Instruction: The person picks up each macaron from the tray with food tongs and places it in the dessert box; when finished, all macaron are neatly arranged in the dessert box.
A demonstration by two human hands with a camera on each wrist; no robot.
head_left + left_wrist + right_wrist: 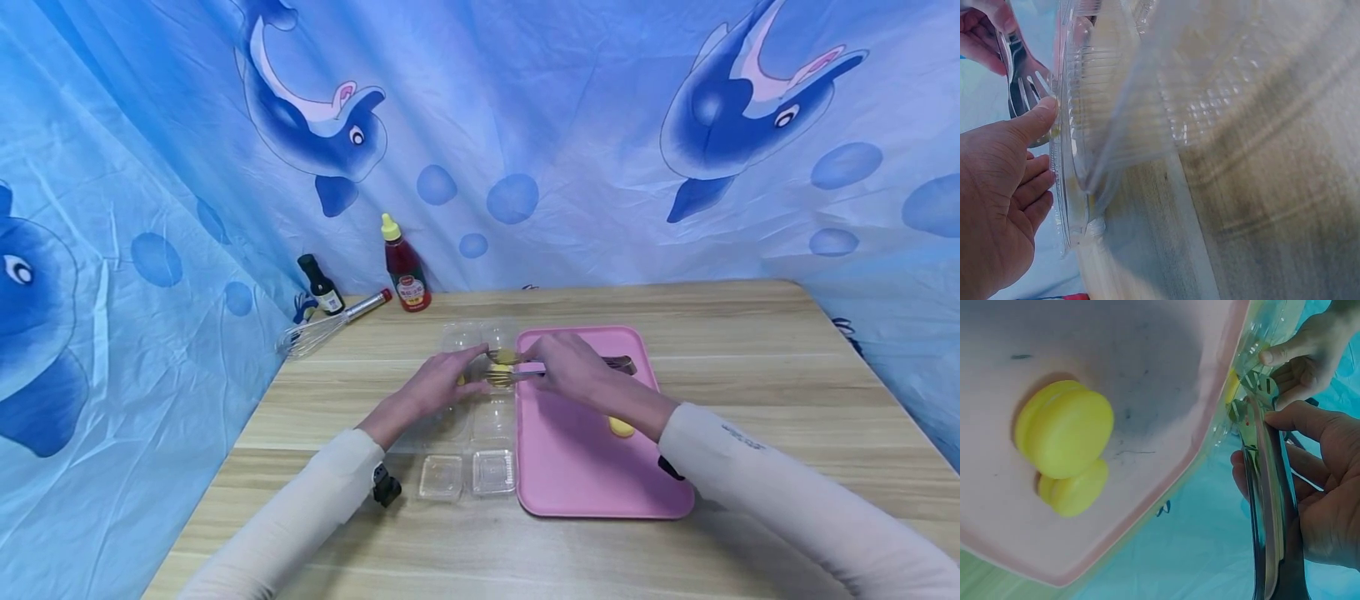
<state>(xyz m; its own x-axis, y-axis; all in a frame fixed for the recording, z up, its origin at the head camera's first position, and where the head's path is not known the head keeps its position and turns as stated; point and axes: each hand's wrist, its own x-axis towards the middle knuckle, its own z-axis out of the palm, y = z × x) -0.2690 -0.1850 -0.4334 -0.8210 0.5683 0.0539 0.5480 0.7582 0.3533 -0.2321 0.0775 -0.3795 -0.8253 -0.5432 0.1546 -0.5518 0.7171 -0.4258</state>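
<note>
My right hand (567, 365) grips metal serving tongs (1266, 506) with slotted, fork-like ends. The tong tips are over a middle compartment of a clear plastic container (493, 417). Yellow from a macaron (500, 372) shows between the tips; whether they squeeze it is unclear. My left hand (441, 382) is at the container's left side, thumb and fingers spread apart and touching its edge (1063, 181). Another bit of yellow (461, 380) shows beside the left fingers. In the right wrist view, two yellow macarons (1069, 431) sit close together on a pink tray (1166, 337).
Right of the container, the pink tray lies partly under my right forearm. At the back left are a whisk (322, 327), a small dark bottle (322, 287) and a red sauce bottle (408, 271) with a yellow cap. A dolphin-print curtain (585, 125) hangs behind the wooden table (750, 350).
</note>
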